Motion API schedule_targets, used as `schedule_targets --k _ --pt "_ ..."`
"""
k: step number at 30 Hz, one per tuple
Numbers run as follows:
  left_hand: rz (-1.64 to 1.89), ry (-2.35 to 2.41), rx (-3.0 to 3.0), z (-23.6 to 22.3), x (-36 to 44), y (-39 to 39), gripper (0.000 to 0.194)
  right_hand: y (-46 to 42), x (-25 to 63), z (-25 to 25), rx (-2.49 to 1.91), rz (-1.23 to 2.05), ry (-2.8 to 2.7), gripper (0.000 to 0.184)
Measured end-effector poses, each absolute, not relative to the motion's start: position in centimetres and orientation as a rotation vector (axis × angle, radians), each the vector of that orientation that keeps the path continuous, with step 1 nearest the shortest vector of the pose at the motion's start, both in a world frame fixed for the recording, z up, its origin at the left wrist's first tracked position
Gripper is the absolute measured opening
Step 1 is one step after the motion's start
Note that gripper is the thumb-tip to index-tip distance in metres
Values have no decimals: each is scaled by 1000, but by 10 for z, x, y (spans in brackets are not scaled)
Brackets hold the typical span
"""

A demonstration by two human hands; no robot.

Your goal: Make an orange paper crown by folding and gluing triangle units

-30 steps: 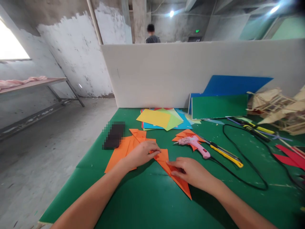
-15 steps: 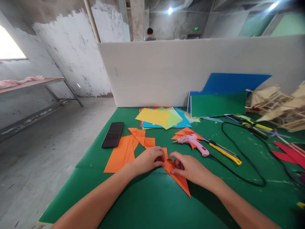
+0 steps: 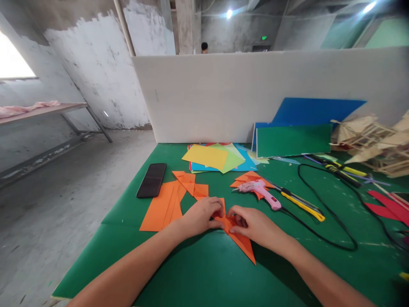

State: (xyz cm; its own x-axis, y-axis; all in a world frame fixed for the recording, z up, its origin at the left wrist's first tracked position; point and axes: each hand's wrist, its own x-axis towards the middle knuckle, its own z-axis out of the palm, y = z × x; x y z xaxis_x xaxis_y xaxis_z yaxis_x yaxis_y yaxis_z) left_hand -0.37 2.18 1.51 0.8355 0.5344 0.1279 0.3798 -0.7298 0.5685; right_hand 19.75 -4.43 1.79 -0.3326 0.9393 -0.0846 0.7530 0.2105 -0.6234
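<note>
A folded piece of orange paper lies on the green table between my hands, its long point toward me. My left hand pinches its upper left edge between thumb and fingers. On its right side my right hand grips the paper with thumb and curled fingers. The fingers cover part of the folds. More orange paper lies beyond my left hand, flat with crease lines, next to a smaller folded orange piece. A pink hot glue gun rests on another folded orange piece past my right hand.
A phone lies at the table's left. Coloured paper sheets are stacked at the back, before a white partition. Right of the glue gun are a yellow utility knife, a black cable and a wooden stick model.
My left hand has moved right along the orange paper, close to my right hand. Both hands now pinch the paper, and its middle bulges up a little. The person behind the partition has sunk lower.
</note>
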Motion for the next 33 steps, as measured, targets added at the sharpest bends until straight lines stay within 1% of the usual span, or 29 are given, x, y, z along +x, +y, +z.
schedule_targets --k 2,3,7,10,12,14,16,18,22,27,30,33 --pt "384 695 2491 15 -2 21 28 -44 198 18 -1595 846 -2171 17" --pt "384 704 2494 16 -2 20 27 -44 198 18 -1594 847 -2170 17" --pt "359 693 2492 19 -2 21 8 -45 198 15 -1588 855 -2180 16" --pt "337 656 2514 20 -2 23 9 -45 198 17 -1580 829 -2218 14" --pt "329 664 2528 19 -2 24 8 -43 205 21 -1550 693 -2234 13" --pt "324 686 2530 18 -2 24 5 -37 219 26 -1571 444 -2145 22" --pt "313 690 2526 17 -2 24 9 -29 239 27 -1695 153 -1958 25" --pt "288 684 2520 16 -2 24 12 -21 261 23 -1857 -10 -1845 29" --pt "256 714 2491 15 -3 24 10 -11 287 6 -2060 99 -1841 37" --pt "313 672 2446 14 -3 26 2 -12 285 0 -2158 143 -1826 44" --pt "306 680 2455 16 -3 25 9 -11 280 3 -2230 77 -1862 47" --pt "306 704 2427 20 -3 24 15 -10 276 6 -2289 65 -1875 43"
